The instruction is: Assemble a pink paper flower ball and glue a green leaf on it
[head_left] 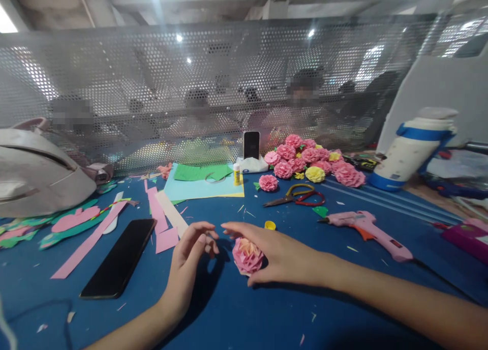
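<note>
No text is showing legibly; the glue stick (237, 175) (standing toward the far edge of the desk (244, 314)) is bearing marks too small to read.

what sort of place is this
Probably a craft workshop: a pink plastic glue gun, red-and-yellow-handled metal scissors and a heap of pink and yellow paper flowers share a blue worktable.

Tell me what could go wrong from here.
The right hand curves around the pink paper flower; a tight squeeze might crush it. The glue gun lies with its nozzle bare; if hot, it might burn a reaching hand. The scissors lie with their blades uncovered, so a careless reach might nick skin.
</note>
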`<state>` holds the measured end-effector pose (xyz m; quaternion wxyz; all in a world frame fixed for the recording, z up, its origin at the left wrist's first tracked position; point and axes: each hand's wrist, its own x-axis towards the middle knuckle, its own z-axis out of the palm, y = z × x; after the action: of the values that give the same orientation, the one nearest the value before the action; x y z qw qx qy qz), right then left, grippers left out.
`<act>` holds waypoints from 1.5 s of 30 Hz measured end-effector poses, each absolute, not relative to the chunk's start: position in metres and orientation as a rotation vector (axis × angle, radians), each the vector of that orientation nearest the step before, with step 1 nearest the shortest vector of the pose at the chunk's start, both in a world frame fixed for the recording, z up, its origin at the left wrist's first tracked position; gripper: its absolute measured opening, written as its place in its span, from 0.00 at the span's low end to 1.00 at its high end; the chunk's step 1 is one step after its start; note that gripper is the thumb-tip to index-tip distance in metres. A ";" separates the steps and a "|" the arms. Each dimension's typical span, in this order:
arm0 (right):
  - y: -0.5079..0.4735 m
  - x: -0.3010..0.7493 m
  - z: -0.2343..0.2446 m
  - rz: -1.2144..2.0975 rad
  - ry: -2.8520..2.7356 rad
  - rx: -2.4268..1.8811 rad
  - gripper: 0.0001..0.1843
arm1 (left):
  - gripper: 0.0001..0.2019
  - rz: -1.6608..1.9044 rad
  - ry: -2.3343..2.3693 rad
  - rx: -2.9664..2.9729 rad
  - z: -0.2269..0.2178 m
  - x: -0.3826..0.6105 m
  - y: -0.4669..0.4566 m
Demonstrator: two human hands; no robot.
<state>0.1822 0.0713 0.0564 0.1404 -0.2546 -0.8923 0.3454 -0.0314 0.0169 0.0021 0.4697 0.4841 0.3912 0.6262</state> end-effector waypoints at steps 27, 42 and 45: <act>0.078 0.187 0.060 1.101 -2.524 -0.712 0.42 | 0.07 1.519 1.001 1.521 0.005 -0.031 0.007; 0.078 0.188 0.071 1.044 -2.580 -0.777 0.32 | 0.07 1.430 0.954 1.622 0.000 -0.031 0.014; 0.078 0.188 0.072 1.025 -2.586 -0.750 0.29 | 0.07 1.411 0.967 1.644 0.000 -0.032 0.014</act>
<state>0.1877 0.0781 0.0725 0.1300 -0.2581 -0.8900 0.3527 -0.0319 0.0139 0.0001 0.3751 0.6424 0.3780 0.5511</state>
